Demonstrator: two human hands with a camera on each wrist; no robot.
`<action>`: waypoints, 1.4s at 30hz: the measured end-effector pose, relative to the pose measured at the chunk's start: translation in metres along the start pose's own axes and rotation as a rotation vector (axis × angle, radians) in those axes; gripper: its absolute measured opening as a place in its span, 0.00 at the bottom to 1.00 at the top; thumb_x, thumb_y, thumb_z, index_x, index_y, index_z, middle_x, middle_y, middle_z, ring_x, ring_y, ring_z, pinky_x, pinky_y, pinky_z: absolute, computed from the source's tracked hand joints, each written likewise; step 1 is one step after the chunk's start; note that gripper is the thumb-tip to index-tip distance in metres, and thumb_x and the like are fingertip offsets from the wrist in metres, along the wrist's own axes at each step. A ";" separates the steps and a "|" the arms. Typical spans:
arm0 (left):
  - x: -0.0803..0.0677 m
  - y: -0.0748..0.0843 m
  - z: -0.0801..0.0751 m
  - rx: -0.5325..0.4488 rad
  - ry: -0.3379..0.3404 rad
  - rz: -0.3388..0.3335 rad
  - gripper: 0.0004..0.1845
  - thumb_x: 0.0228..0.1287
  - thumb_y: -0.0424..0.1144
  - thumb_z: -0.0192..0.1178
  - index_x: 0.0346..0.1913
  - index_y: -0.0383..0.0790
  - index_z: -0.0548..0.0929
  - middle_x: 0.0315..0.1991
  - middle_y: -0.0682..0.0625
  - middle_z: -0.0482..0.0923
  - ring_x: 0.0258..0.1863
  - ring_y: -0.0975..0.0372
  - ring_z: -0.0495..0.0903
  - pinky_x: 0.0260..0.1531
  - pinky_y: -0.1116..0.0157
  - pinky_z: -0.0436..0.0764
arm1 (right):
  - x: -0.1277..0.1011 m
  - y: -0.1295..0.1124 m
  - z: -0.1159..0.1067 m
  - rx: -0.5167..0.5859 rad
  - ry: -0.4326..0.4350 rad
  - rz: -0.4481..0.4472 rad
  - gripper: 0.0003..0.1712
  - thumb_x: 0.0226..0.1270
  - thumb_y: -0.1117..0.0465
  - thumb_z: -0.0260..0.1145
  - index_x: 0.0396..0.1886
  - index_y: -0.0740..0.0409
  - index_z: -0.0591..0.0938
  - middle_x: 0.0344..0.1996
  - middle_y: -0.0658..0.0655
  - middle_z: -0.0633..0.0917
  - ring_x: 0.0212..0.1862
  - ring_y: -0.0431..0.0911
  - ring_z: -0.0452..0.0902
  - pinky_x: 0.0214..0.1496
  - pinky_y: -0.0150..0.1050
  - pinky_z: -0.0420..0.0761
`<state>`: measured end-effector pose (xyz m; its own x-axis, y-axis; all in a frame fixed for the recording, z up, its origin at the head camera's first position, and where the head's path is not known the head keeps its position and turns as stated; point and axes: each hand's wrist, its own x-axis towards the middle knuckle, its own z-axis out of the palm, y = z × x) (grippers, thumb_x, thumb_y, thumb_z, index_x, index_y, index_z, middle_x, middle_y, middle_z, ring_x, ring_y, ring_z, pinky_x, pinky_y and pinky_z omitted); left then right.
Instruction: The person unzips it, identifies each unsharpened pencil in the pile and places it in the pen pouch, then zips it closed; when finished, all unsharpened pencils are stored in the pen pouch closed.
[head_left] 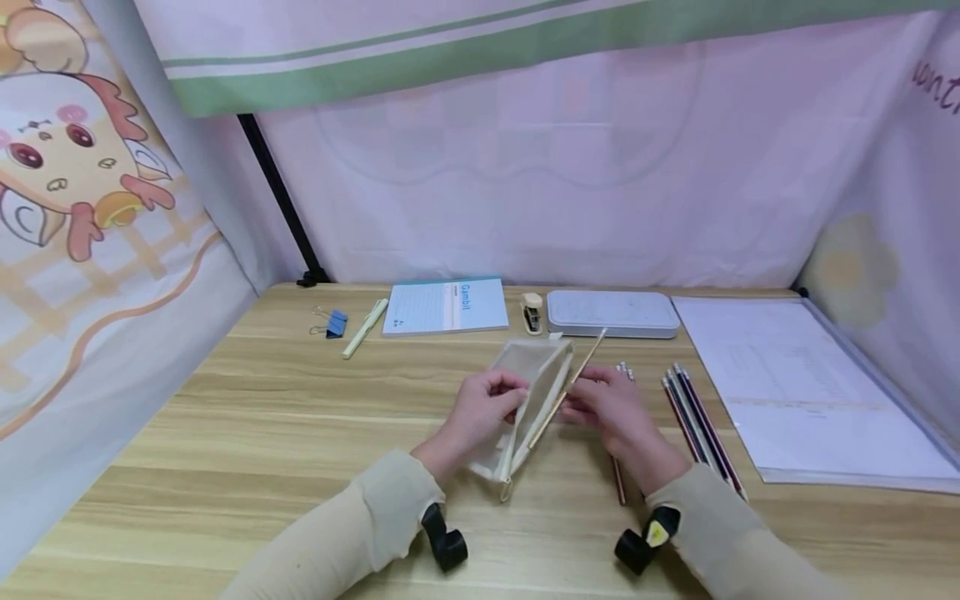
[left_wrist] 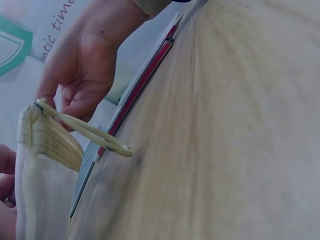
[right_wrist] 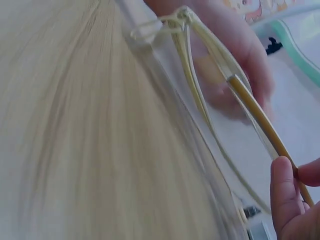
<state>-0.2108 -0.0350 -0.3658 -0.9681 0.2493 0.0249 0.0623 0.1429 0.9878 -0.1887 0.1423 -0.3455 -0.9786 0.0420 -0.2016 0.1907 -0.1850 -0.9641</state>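
A whitish see-through zip pouch (head_left: 517,357) lies at the middle of the desk with its long zipped mouth parted. My left hand (head_left: 480,412) pinches the pouch's left side near the mouth. Between thumb and fingers, my right hand (head_left: 618,412) holds a thin yellow pencil (head_left: 582,368) slantwise along the right edge of the mouth. In the right wrist view the near end of the pencil (right_wrist: 257,112) overlaps the zip edge. The zip's cord pull (left_wrist: 92,131) dangles from the pouch's near corner. Under my right hand, partly hidden, lie a few pencils (head_left: 618,483).
Several dark pencils (head_left: 697,425) lie right of my right hand, beside a stack of paper (head_left: 832,392). Along the back stand a white case (head_left: 611,312), a stapler (head_left: 532,315), a notebook (head_left: 442,308), a pale green pen (head_left: 365,329) and blue binder clips (head_left: 336,323).
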 end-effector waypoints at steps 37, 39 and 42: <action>0.000 0.003 -0.003 -0.057 0.061 0.025 0.08 0.58 0.30 0.59 0.40 0.28 0.80 0.29 0.48 0.78 0.22 0.65 0.73 0.25 0.71 0.78 | -0.017 -0.010 -0.074 -0.695 -0.115 -0.083 0.24 0.62 0.66 0.60 0.55 0.75 0.70 0.32 0.58 0.79 0.33 0.41 0.78 0.38 0.36 0.82; -0.001 0.003 -0.002 -0.057 0.063 0.027 0.08 0.58 0.29 0.59 0.40 0.28 0.81 0.29 0.47 0.78 0.22 0.65 0.73 0.25 0.71 0.78 | -0.017 -0.008 -0.078 -0.736 -0.120 -0.083 0.25 0.60 0.67 0.61 0.55 0.76 0.69 0.32 0.57 0.77 0.33 0.41 0.77 0.38 0.36 0.82; -0.002 0.004 -0.002 -0.060 0.062 0.029 0.08 0.58 0.29 0.59 0.39 0.28 0.81 0.29 0.47 0.78 0.22 0.65 0.73 0.25 0.71 0.78 | -0.016 -0.006 -0.082 -0.799 -0.110 -0.074 0.27 0.58 0.67 0.63 0.56 0.76 0.69 0.30 0.56 0.76 0.33 0.41 0.75 0.37 0.36 0.81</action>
<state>-0.2093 -0.0365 -0.3619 -0.9793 0.1929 0.0610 0.0775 0.0788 0.9939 -0.1682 0.2237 -0.3504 -0.9850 -0.0775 -0.1544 0.0826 0.5737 -0.8149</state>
